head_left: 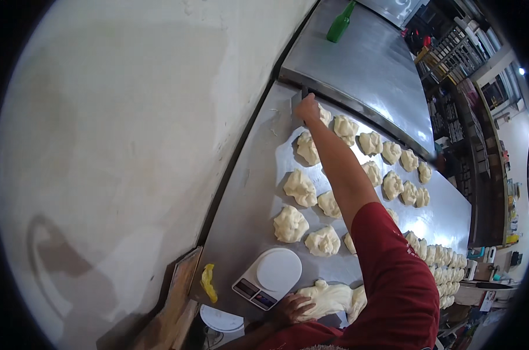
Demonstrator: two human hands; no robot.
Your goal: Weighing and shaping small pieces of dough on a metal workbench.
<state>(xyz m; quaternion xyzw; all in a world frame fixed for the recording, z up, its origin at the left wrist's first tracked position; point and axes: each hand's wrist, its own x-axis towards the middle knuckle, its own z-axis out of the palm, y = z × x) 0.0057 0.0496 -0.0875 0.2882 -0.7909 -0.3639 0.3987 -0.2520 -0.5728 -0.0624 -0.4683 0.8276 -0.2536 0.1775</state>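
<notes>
My right arm stretches to the far left part of the steel table. Its hand (310, 110) is closed round the dark handle of what looks like a dough scraper with a flat metal blade (296, 108). Close to my body, my left hand (295, 307) rests its spread fingers on the left end of a large, stretched mass of dough (326, 299). A white kitchen scale (279, 269) with a round platform stands just beyond that hand. Rough dough pieces (290, 224) lie in rows past the scale, some hidden behind my right arm.
A plain wall (130, 146) runs along the table's left side. Yellow plastic (208, 283) lies by the near left edge, above a white round lid (221, 318). A raised steel surface (358, 64) at the far end bears a green bottle (341, 24). Smaller dough pieces (439, 256) crowd the right.
</notes>
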